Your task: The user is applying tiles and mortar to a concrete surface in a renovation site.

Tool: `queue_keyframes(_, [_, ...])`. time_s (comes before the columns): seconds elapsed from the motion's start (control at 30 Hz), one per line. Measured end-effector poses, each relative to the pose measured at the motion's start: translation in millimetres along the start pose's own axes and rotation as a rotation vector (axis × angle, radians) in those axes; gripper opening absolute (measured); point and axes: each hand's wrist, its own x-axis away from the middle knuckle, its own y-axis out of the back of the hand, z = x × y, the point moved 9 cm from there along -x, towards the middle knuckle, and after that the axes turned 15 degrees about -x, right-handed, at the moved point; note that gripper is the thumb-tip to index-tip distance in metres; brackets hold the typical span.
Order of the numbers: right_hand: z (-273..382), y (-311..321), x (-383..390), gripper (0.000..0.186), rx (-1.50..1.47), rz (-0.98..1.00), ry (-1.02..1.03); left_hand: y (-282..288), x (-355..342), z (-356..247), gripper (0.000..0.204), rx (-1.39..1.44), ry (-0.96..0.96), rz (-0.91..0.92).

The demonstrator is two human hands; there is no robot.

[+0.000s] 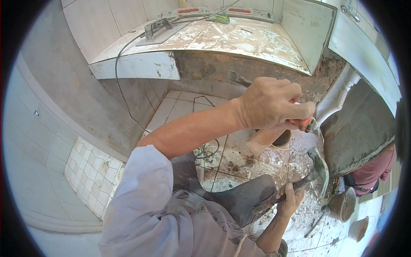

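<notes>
Nearest, a bent leg (244, 199) is seen by the R hand (290, 200), in which the hammer (317, 169) is gripped partway up the shaft, w/ fingers wrapped round it; so short a hold is prob. used for control. The hammer head is held forward, clear of the leg. Just beyond, the L hand (274, 103) is clenched, its fingers closed round a red grip (300, 124); metal is seen past it, but the tool type can't be told, most of it being hidden by the fist. Both tools are thus held near each other above the littered floor (233, 152).

To the R, a bucket (342, 203) & a bowl (358, 229) are set down, prob. to be handy yet off to the side. Farther, a white pipe (336, 105) is run beside a grey slab (359, 128). On the counter (239, 36), what seems a trowel (167, 36) is laid flat, poss. for stability, w/ a cable (116, 68) draped over the front edge. At the back, a level (252, 13) is set along the wall (259, 4), prob. for safekeeping, w/ a green bag (219, 18) against it.
</notes>
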Motion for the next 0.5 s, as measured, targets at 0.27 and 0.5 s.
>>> queue_keyframes(0.27, [-19,-6,15,0.020,0.015,-0.003,-0.134,1,-14,7,0.023,-0.044,-0.053,-0.060])
queue_keyframes(0.5, [-11,-8,17,0.022,0.055,0.039,-0.086,2,-12,20,0.022,-0.109,-0.034,-0.138])
